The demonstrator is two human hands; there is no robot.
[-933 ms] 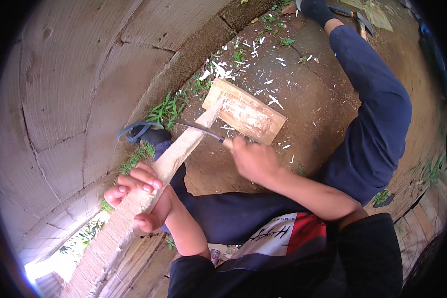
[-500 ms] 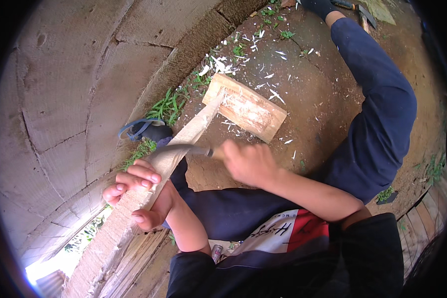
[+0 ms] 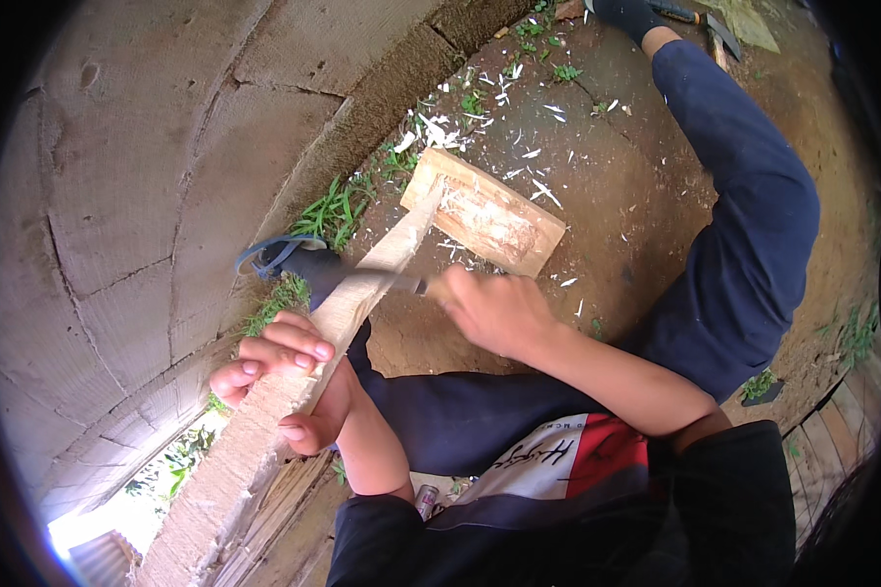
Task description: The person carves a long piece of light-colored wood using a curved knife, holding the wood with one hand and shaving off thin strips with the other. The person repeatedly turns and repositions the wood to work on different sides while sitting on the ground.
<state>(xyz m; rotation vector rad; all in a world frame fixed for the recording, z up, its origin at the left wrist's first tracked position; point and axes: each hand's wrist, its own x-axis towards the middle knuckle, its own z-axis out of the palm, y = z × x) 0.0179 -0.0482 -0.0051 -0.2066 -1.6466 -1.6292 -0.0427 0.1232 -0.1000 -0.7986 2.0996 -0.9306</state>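
Observation:
A long pale piece of wood (image 3: 227, 452) slants from the lower left up to the middle, its narrower end resting on a flat wooden block (image 3: 536, 256) on the ground. My left hand (image 3: 308, 377) is closed around its middle, fingers over the far edge and thumb at the near one. My right hand (image 3: 489, 311) grips the handle of a curved-bladed knife (image 3: 401, 282). The blade, smeared by motion, lies across the wood just beyond my left fingers. Most of the handle is hidden in my fist.
White wood shavings (image 3: 436, 132) litter the dirt around the block. A block wall (image 3: 137, 196) rises at the left, with grass (image 3: 333, 210) along its foot. My legs spread around the work. A hammer-like tool (image 3: 719, 34) lies at the far right, and boards (image 3: 282, 509) lie at the lower left.
The knife and my right hand have shifted slightly along the wood toward its far end. My left hand and the wood have moved a little to the right and up.

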